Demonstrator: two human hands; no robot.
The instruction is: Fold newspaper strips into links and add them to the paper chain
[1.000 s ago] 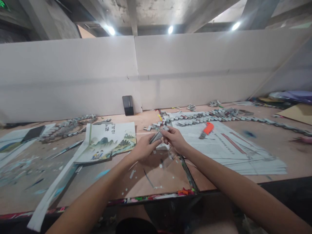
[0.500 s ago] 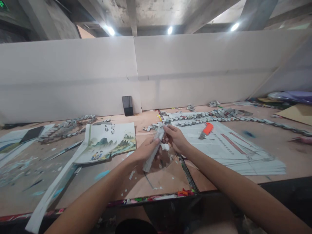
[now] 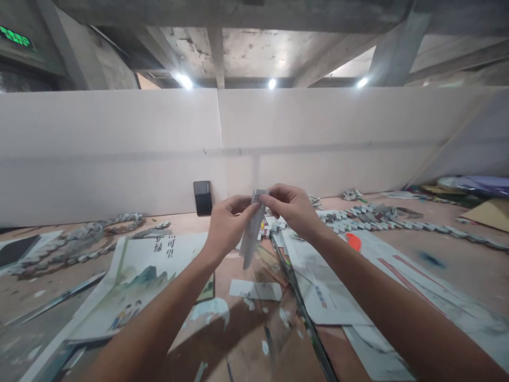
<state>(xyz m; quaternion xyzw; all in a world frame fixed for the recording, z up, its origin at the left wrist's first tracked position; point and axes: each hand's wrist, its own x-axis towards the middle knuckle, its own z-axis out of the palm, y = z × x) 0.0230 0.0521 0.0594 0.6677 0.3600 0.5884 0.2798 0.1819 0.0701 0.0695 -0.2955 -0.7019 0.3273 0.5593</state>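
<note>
- With the left hand (image 3: 227, 227) and the right hand (image 3: 292, 208) I pinch the paper strip (image 3: 250, 239) near its top, above the middle of the desk (image 3: 405, 246).
- Many folded chains (image 3: 366, 216) lie done toward the desk's far edge; this strip is separate, and I judge its folding unfinished.
- On the picture sheet (image 3: 137, 260), at the desk's left, I can read 可望 and 绿.
- The loose piece (image 3: 258, 290) carries writing too small for me.
- The green sign (image 3: 15, 36) seems to say EXIT.

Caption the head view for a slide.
Left hand and right hand hold a folded paper strip above a table bearing folded-paper chains.
</note>
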